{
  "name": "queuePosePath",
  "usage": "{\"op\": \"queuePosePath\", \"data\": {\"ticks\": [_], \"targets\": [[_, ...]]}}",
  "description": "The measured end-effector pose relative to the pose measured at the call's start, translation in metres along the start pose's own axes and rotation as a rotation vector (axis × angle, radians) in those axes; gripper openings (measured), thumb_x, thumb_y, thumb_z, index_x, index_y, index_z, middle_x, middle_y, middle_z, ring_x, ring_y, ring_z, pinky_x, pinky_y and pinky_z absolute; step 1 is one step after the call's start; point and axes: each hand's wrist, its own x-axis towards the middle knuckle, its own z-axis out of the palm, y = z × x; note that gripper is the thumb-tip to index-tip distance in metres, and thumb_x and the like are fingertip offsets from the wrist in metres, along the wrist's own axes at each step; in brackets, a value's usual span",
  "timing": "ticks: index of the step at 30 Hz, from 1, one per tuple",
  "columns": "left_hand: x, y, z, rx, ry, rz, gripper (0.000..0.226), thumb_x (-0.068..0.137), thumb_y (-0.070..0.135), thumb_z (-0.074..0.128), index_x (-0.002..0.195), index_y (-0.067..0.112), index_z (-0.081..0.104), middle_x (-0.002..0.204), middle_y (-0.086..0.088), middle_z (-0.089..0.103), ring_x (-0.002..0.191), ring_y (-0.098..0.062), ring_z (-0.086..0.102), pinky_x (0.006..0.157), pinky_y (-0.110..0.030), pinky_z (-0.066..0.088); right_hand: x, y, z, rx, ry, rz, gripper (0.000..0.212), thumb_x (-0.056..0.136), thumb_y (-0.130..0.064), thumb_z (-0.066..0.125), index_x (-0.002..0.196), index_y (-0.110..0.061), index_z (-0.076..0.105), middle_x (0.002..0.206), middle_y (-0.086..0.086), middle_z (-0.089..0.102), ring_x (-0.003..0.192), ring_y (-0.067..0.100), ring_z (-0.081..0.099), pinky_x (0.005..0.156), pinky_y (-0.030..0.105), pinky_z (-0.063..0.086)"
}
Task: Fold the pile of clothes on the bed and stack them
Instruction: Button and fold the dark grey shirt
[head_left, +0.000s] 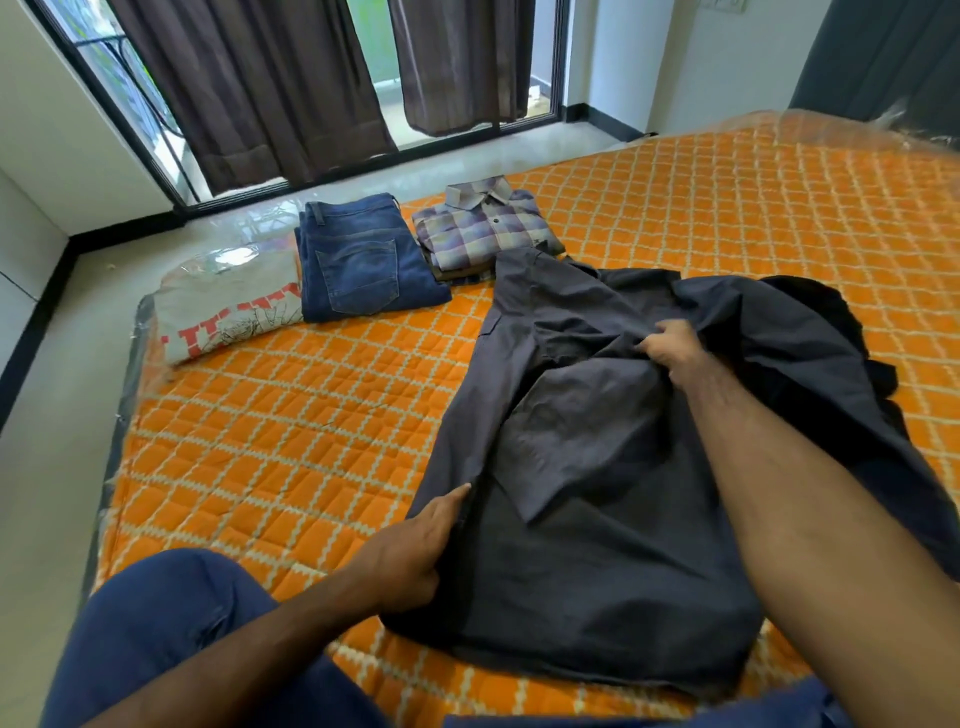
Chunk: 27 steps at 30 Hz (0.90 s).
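On the orange quilted bed (270, 426), folded jeans (358, 260), a plaid shirt (485, 228) and a grey tee (228, 306) lie beyond a spread dark grey shirt (587, 467), whose left edge the left hand (415, 551) pinches while the right hand (670, 348) grips its bunched middle.

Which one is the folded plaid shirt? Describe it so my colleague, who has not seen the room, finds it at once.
On the orange quilted bed, look to the far edge near the curtained window. Three folded garments lie in a row there; the plaid shirt is the rightmost, next to the blue jeans. It alone has purple-grey checks and a collar.
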Motion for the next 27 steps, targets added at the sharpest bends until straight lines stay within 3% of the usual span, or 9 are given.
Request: {"op": "queuePosePath", "data": {"ticks": [3, 6, 9, 12, 15, 17, 21, 25, 27], "targets": [[0.001, 0.003, 0.003, -0.080, -0.063, 0.083, 0.096, 0.081, 0.009, 0.055, 0.161, 0.020, 0.004, 0.149, -0.003, 0.040, 0.111, -0.026, 0.059, 0.069, -0.031, 0.043, 0.002, 0.000, -0.023, -0.297, 0.103, -0.044, 0.048, 0.090, -0.012, 0.067, 0.135, -0.007, 0.050, 0.133, 0.020, 0.056, 0.120, 0.040, 0.057, 0.094, 0.045, 0.050], [0.001, 0.011, 0.013, 0.004, -0.086, 0.080, 0.096, 0.078, 0.020, 0.057, 0.160, 0.021, 0.008, 0.136, 0.000, 0.046, 0.109, -0.023, 0.059, 0.071, -0.033, 0.048, -0.027, 0.012, -0.006, -0.526, 0.135, -0.114, 0.065, 0.089, -0.027, 0.071, 0.143, -0.010, 0.038, 0.148, 0.019, 0.036, 0.132, 0.043, 0.041, 0.108, 0.051, 0.037], [0.001, 0.008, 0.015, 0.237, 0.019, 0.095, 0.089, 0.070, 0.035, 0.058, 0.152, 0.020, 0.026, 0.128, 0.000, 0.046, 0.109, -0.027, 0.056, 0.081, -0.040, 0.049, -0.065, 0.022, 0.027, -0.735, 0.285, -0.533, 0.056, 0.084, -0.028, 0.064, 0.137, -0.016, 0.050, 0.142, 0.013, 0.042, 0.130, 0.037, 0.041, 0.108, 0.048, 0.029], [-0.008, 0.001, 0.012, 0.294, -0.026, 0.005, 0.063, 0.070, 0.041, 0.062, 0.126, 0.022, 0.039, 0.119, 0.001, 0.046, 0.107, -0.027, 0.054, 0.081, -0.040, 0.044, -0.105, 0.016, 0.073, -0.831, 0.032, -0.778, 0.032, 0.088, -0.025, 0.056, 0.117, -0.017, 0.063, 0.123, 0.010, 0.057, 0.115, 0.034, 0.052, 0.095, 0.045, 0.041], [-0.020, -0.006, 0.009, 0.379, -0.066, -0.016, 0.050, 0.074, 0.041, 0.061, 0.116, 0.021, 0.044, 0.118, -0.001, 0.053, 0.110, -0.029, 0.058, 0.082, -0.040, 0.043, -0.131, 0.002, 0.117, -0.422, -0.296, -0.375, 0.044, 0.100, -0.041, 0.049, 0.119, -0.004, 0.063, 0.130, 0.023, 0.062, 0.122, 0.038, 0.058, 0.097, 0.042, 0.045], [-0.022, -0.010, 0.007, 0.420, -0.132, 0.023, 0.041, 0.080, 0.035, 0.059, 0.116, 0.020, 0.047, 0.118, -0.003, 0.057, 0.110, -0.030, 0.061, 0.081, -0.039, 0.043, -0.132, -0.004, 0.126, -0.165, -0.322, -0.165, 0.066, 0.097, -0.057, 0.055, 0.127, 0.002, 0.060, 0.131, 0.022, 0.064, 0.122, 0.037, 0.060, 0.098, 0.040, 0.048], [-0.027, -0.011, 0.006, 0.440, -0.172, 0.174, 0.038, 0.084, 0.025, 0.057, 0.120, 0.016, 0.050, 0.114, -0.008, 0.060, 0.095, -0.035, 0.064, 0.071, -0.040, 0.049, -0.139, -0.008, 0.131, 0.216, -0.405, 0.045, 0.073, 0.085, -0.067, 0.067, 0.116, -0.001, 0.067, 0.099, 0.004, 0.068, 0.087, 0.020, 0.063, 0.071, 0.029, 0.047], [-0.028, -0.002, 0.007, 0.387, -0.105, 0.299, 0.030, 0.086, 0.015, 0.054, 0.115, 0.015, 0.048, 0.103, -0.006, 0.057, 0.076, -0.030, 0.059, 0.063, -0.043, 0.049, -0.140, -0.005, 0.131, -0.054, -0.327, -0.112, 0.039, 0.088, -0.051, 0.070, 0.071, -0.016, 0.060, 0.069, 0.000, 0.061, 0.076, 0.025, 0.063, 0.078, 0.039, 0.050], [-0.028, -0.003, 0.009, 0.368, -0.034, 0.342, 0.027, 0.081, 0.011, 0.053, 0.106, 0.018, 0.045, 0.096, -0.003, 0.055, 0.073, -0.026, 0.056, 0.061, -0.042, 0.046, -0.136, -0.003, 0.123, -0.206, -0.284, -0.174, 0.035, 0.093, -0.039, 0.062, 0.070, -0.014, 0.053, 0.071, 0.006, 0.063, 0.077, 0.031, 0.067, 0.075, 0.040, 0.052]]}}
